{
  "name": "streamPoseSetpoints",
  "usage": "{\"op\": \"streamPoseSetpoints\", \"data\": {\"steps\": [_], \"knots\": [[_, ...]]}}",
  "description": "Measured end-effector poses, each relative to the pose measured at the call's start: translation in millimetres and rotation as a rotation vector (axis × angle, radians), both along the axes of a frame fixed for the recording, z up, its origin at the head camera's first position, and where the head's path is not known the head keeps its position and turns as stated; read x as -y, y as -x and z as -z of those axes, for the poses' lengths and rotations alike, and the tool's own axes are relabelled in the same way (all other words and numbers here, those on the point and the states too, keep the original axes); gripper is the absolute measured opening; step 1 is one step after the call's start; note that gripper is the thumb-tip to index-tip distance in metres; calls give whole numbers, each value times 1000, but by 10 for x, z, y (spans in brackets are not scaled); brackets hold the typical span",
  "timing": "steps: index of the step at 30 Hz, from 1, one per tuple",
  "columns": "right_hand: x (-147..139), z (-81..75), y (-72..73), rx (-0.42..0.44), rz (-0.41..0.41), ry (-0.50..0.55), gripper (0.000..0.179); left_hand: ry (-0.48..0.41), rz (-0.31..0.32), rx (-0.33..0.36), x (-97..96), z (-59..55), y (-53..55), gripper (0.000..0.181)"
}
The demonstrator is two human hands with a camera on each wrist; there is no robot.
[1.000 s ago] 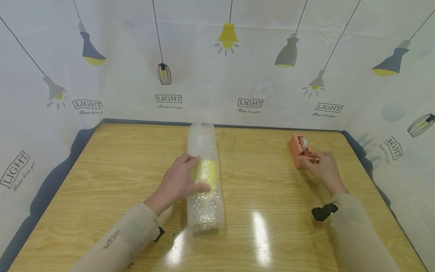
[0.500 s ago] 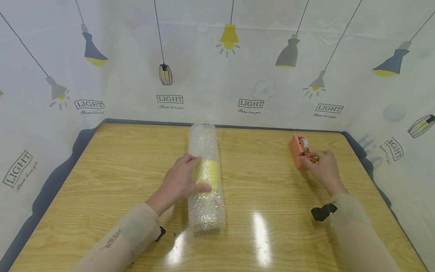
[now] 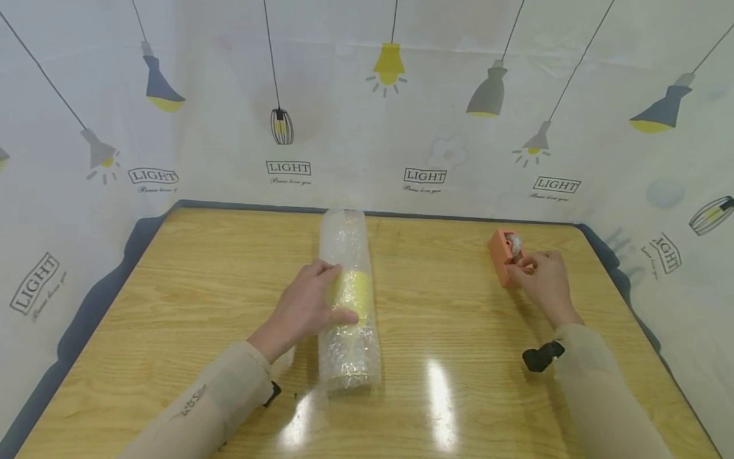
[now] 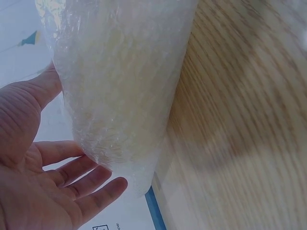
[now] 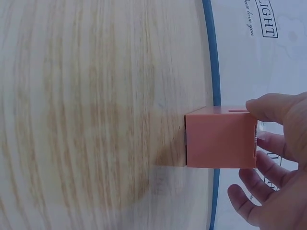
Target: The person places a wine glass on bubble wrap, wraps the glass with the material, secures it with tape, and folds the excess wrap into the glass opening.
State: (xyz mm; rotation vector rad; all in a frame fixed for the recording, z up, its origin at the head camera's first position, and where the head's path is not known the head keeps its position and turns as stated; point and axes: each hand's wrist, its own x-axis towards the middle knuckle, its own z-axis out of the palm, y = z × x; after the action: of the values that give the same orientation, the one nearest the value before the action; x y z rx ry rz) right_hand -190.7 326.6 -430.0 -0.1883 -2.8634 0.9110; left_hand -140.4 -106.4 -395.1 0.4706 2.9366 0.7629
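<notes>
On the wooden table lies a roll (image 3: pixel 346 239) swathed in bubble wrap, with a yellow patch (image 3: pixel 362 287) showing through. My left hand (image 3: pixel 295 309) rests on its left side, thumb across the top. In the left wrist view its fingers are spread and nearly straight, touching the wrap (image 4: pixel 124 72). At the right stands an orange tape dispenser (image 3: pixel 500 255) holding a roll of clear tape (image 3: pixel 514 244). With thumb and index finger at the dispenser's cutter, my right hand (image 3: pixel 545 284) appears to pinch the tape end; the strip itself is barely visible.
The table (image 3: pixel 436 306) ends at a dark blue border (image 3: pixel 258 206) below a lamp-printed backdrop (image 3: pixel 344 95). A black wrist camera (image 3: pixel 541 357) hangs below the right sleeve. Wood surface lies between the roll and the dispenser.
The head view has shifted slightly. Both hands keep nearly the same places on the wrapped roll and at the dispenser's cutter.
</notes>
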Motion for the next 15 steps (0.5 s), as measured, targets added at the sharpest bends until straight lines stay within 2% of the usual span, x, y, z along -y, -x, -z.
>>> {"op": "streamPoseSetpoints", "data": {"steps": [15], "knots": [[28,-42,62,-31,-18,-26,23,8,11,-16,-1,9,-6,101]]}}
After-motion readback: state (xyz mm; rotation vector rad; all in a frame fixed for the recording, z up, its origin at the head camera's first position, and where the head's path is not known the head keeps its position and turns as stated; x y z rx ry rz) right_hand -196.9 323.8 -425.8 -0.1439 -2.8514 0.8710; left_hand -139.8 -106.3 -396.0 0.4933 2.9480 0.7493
